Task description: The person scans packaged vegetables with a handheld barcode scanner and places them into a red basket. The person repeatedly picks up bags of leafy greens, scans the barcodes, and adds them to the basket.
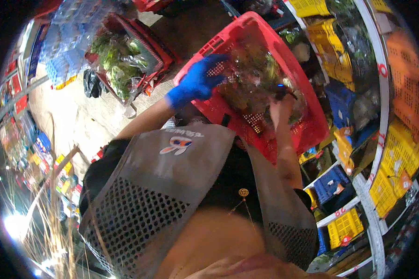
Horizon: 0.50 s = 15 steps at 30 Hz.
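Note:
A red plastic basket (302, 76) with perforated walls stands tilted before me. Inside it lie clear plastic bags (251, 73) with leafy greens, blurred. My left hand (200, 80), in a blue glove, is at the basket's left side, its fingers spread over the rim and blurred; nothing shows in it. My right hand (282, 103) reaches into the basket at its right part, among the bags. Something dark is at its fingers, and whether it grips a bag cannot be made out.
On the left, a second red crate (160, 59) holds bagged leafy greens (120, 75), with a black plastic bag (93, 83) beside it. Shelves with white numbered rails (382, 104) and yellow, blue and orange labelled packs curve along the right. Wrapped bottles (70, 38) stand upper left.

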Motion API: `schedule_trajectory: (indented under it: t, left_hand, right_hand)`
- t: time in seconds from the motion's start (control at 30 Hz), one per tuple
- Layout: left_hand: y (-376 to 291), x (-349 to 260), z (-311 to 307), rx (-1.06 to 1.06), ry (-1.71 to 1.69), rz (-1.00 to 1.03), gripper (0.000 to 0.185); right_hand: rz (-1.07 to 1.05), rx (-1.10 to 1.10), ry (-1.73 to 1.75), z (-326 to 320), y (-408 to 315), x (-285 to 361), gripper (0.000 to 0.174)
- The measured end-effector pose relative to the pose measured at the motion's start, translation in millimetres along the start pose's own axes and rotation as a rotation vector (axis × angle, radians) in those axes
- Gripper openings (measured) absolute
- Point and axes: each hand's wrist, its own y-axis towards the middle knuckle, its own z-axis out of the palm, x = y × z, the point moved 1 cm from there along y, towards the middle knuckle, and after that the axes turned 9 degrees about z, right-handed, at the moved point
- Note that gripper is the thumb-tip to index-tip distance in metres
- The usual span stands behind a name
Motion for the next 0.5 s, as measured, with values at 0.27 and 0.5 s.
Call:
schedule_trajectory:
  t: [0.27, 0.5]
  left_hand:
    - [94.0, 179.7, 164.3, 0.066, 0.342, -0.55, 0.043]
    - [112.2, 156.3, 166.7, -0.238, -0.362, -0.836, 0.038]
  right_hand:
    - [0.269, -0.022, 0.315, 64.0, -5.8, -119.1, 0.048]
    - [0.188, -0.064, -0.219, 59.7, -26.9, -119.5, 0.045]
